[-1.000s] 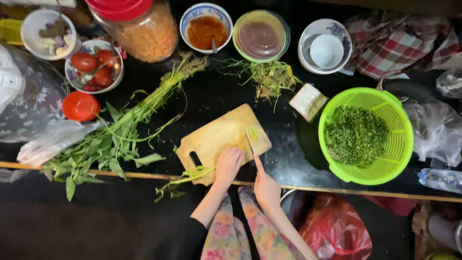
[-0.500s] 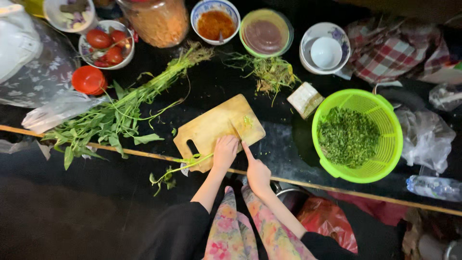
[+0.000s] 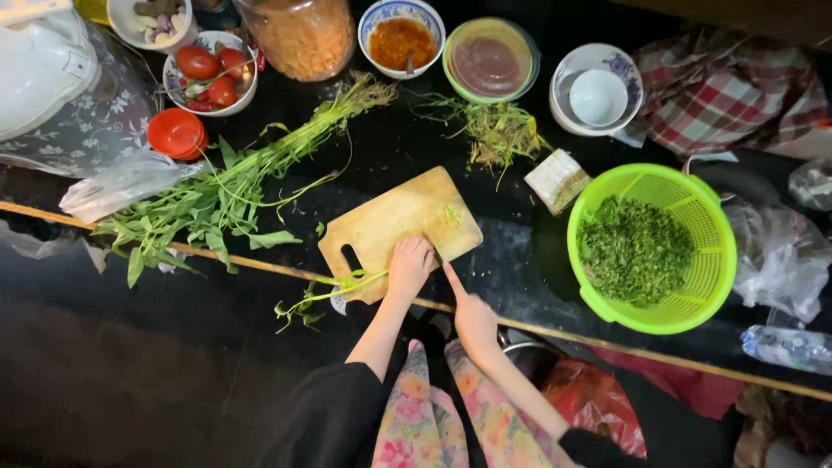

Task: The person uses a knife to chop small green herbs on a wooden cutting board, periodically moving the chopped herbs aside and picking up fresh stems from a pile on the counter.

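A: Resting on the wooden cutting board [image 3: 399, 227], the left hand [image 3: 409, 267] had its fingers curled narrow over the board's near edge, pinning the cut ends of a few green stems [image 3: 328, 293]. Those stems trailed out from under the fingers and off the counter edge; where they ended beneath the palm was hidden.

B: And the right hand [image 3: 474, 319]?

A: It sat just beside the left, fingers folded around something thin. A pale point stuck out past the fingertips toward the board's near corner. I took it for a knife [image 3: 450, 276], but the handle was buried in the fist and I couldn't tell for certain.

B: What lay beyond the fingers?

A: A long bunch of leafy greens [image 3: 217, 195] beyond the left fingers, its roots pointing at the glass jar [image 3: 299, 35], which was cut off at the top edge. Well beyond the right fingers was a green colander [image 3: 652, 247] of chopped greens, and nearer, a small pile of trimmings [image 3: 496, 132].

B: Anything else cropped?

A: A bowl of tomatoes [image 3: 211, 71] was whole, but the white bowl [image 3: 147, 19] behind it was cut off by the frame. The clear bottle [image 3: 784, 347] at the far right was only partly in view.
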